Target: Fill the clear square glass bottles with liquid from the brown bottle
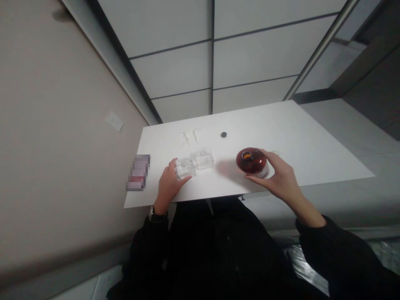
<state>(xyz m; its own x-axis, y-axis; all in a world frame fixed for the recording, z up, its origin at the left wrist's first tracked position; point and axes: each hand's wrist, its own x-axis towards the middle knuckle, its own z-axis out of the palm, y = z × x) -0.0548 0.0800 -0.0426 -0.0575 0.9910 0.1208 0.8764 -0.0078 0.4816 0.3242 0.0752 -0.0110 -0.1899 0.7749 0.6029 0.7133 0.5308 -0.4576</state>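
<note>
My left hand (pixel 168 184) is wrapped around a small clear glass (pixel 184 167) that stands on the white table (pixel 312 146). A second clear glass (pixel 203 158) stands right beside it, to the right, touching or nearly so. My right hand (pixel 279 175) grips a round vessel of dark red liquid (pixel 251 161) from its right side, with thumb in front and fingers behind. The vessel rests on or just above the table. Both arms wear black sleeves, and a watch shows on the left wrist.
A small dark round cap (pixel 223 134) lies farther back on the table. Clear plastic pieces (pixel 188 137) lie behind the glasses. A blurred card-like item (pixel 138 172) sits at the left edge. A beige wall with a socket (pixel 114 121) runs along the left.
</note>
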